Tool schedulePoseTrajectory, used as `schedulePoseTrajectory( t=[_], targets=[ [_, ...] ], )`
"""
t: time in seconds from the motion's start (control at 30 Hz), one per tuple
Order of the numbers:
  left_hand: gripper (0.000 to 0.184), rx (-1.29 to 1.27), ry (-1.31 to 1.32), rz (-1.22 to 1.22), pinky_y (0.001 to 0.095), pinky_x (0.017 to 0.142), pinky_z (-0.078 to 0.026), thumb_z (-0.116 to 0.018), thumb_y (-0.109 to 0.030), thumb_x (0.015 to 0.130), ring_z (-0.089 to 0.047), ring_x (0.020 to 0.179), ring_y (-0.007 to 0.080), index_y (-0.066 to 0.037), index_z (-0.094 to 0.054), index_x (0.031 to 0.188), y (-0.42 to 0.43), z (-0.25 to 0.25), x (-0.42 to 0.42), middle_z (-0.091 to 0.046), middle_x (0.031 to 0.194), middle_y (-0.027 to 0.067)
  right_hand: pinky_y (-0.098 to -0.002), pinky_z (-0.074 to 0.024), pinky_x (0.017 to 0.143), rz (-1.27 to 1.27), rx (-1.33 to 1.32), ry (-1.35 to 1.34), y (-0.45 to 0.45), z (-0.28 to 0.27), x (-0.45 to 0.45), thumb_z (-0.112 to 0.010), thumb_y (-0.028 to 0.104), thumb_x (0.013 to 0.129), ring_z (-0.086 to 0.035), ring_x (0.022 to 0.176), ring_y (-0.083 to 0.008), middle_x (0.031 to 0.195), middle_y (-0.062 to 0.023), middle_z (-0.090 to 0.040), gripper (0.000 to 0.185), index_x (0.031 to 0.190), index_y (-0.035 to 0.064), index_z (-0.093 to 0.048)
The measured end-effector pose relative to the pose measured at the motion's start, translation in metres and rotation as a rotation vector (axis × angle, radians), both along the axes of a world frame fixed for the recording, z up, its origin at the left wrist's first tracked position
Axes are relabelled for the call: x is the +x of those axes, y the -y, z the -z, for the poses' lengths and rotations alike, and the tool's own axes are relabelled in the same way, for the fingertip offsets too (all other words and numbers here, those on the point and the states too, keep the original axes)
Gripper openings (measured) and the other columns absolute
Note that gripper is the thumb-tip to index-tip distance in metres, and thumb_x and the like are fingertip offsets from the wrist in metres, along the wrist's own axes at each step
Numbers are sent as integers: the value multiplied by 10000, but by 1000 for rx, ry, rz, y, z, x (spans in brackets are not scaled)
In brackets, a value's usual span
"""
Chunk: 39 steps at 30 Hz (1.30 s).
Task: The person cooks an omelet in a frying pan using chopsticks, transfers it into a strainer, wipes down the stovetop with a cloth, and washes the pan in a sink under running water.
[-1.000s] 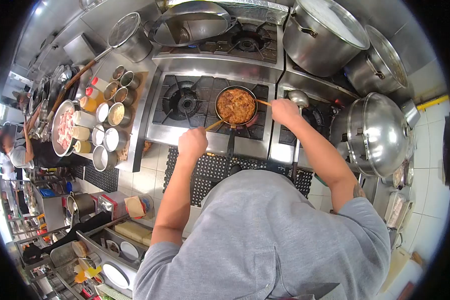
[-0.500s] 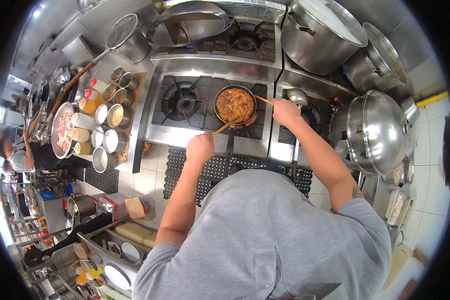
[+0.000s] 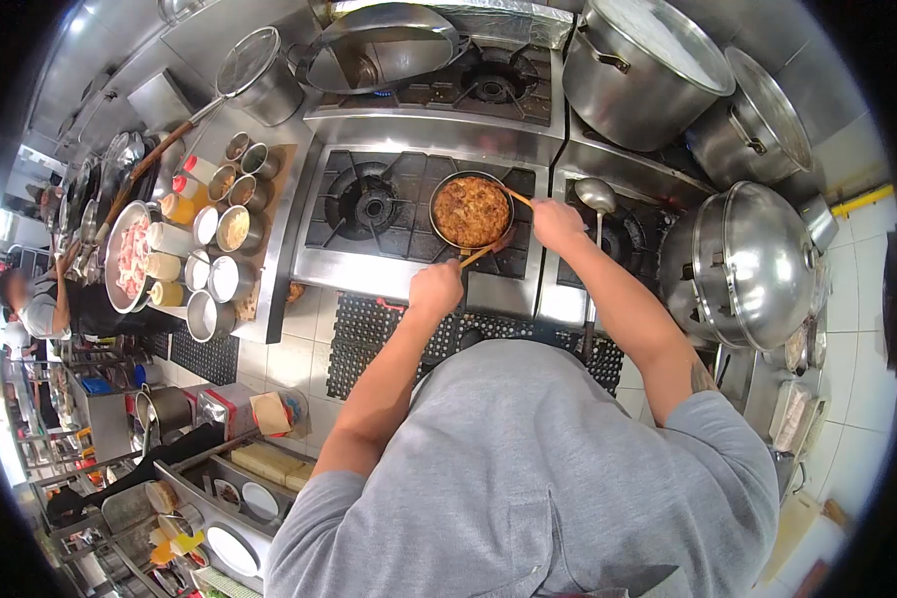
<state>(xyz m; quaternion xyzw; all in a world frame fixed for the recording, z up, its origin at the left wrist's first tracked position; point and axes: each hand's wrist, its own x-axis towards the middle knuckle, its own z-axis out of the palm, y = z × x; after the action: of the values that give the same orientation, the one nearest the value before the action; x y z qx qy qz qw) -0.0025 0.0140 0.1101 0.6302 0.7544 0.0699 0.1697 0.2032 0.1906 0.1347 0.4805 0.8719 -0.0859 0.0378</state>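
Note:
A small round frying pan (image 3: 435, 224) stands on the front burner grate, filled with a browned, omelette-like cake (image 3: 470, 211). My left hand (image 3: 436, 289) is closed around the handle of a wooden spatula (image 3: 483, 251), just in front of the pan. The spatula's flat end lies by the pan's near right rim; whether it touches cannot be made out. Closed on a second wooden utensil (image 3: 518, 196), my right hand (image 3: 558, 224) is right of the pan. That utensil's tip meets the pan's upper right edge. My left hand largely covers the pan's dark handle.
Left of the pan is a bare burner (image 3: 373, 206). A ladle (image 3: 596, 196) lies to the right, near a large domed steel pot (image 3: 767, 264). Stockpots (image 3: 638, 90) and a wok (image 3: 379, 50) stand behind. Seasoning containers (image 3: 234, 229) and a bowl of raw meat (image 3: 130, 261) are left.
My left hand has moved right and slightly down, and its spatula now slants in front of the pan. My right hand has shifted slightly left.

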Motion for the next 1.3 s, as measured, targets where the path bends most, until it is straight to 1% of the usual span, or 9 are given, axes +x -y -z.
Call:
schedulePoseTrajectory(
  t=[0.13, 0.2, 0.33, 0.47, 0.67, 0.93, 1.03, 1.13, 1.3],
  targets=[
    [261, -101, -53, -20, 484, 724, -548, -482, -222, 913, -688, 788, 391, -52, -680, 908, 0, 2, -9, -692, 858, 227, -465, -546, 743, 32, -44, 27, 6, -1, 0, -522, 85, 841, -678, 872, -362, 916, -192, -692, 200, 983, 12, -642],
    [262, -125, -52, -46, 485, 736, -547, -494, -225, 909, -687, 794, 392, -54, -691, 910, 5, -4, -18, -692, 853, 224, -481, -540, 750, 24, -73, 36, 12, -7, 4, -524, 66, 821, -672, 876, -371, 920, -198, -684, 250, 1031, 14, -648],
    [263, 14, 136, -129, 496, 742, -538, -498, -236, 901, -670, 787, 408, -93, -717, 938, 17, -45, -30, -682, 814, 228, -483, -541, 757, 19, -110, 70, 23, -18, 12, -532, 59, 804, -673, 883, -371, 925, -203, -684, 263, 1034, 11, -649],
    [267, 102, 136, -157, 505, 734, -531, -495, -235, 904, -662, 767, 419, -81, -712, 933, 11, -36, -34, -677, 811, 237, -471, -547, 740, 25, -64, 54, 24, -23, 10, -532, 63, 806, -678, 871, -365, 912, -205, -688, 218, 981, 7, -650],
    [256, -21, 21, -78, 492, 746, -540, -500, -230, 901, -676, 789, 403, -72, -701, 898, 1, -9, -32, -690, 838, 223, -451, -557, 708, 18, -38, 20, 26, -6, 11, -542, 83, 820, -685, 840, -352, 875, -190, -696, 175, 921, 6, -663],
    [246, -95, -127, -128, 469, 723, -558, -496, -187, 889, -694, 794, 378, -56, -701, 853, 7, -58, -48, -693, 821, 223, -465, -542, 749, 44, -136, 65, 37, -66, 16, -537, 67, 800, -674, 882, -361, 895, -190, -693, 209, 959, 18, -663],
    [243, -65, -105, -131, 469, 718, -558, -498, -183, 883, -694, 793, 380, -54, -701, 851, 11, -66, -41, -693, 818, 222, -484, -539, 750, 115, -95, -10, 33, -62, 17, -548, 63, 785, -669, 872, -386, 901, -212, -684, 239, 1002, 13, -634],
    [239, -75, -132, -108, 470, 717, -557, -498, -178, 876, -693, 790, 380, -48, -698, 863, 9, -54, -32, -692, 819, 225, -483, -539, 758, 96, -22, -53, 25, -25, 19, -557, 63, 784, -665, 894, -388, 933, -211, -683, 267, 1042, 12, -607],
    [235, -84, -123, -205, 483, 724, -549, -498, -179, 878, -688, 788, 385, -47, -691, 893, 15, -63, -35, -687, 815, 232, -491, -535, 756, 130, -108, -49, 31, -8, 24, -513, 80, 831, -663, 874, -400, 929, -236, -677, 227, 1005, -11, -628]
  ],
)
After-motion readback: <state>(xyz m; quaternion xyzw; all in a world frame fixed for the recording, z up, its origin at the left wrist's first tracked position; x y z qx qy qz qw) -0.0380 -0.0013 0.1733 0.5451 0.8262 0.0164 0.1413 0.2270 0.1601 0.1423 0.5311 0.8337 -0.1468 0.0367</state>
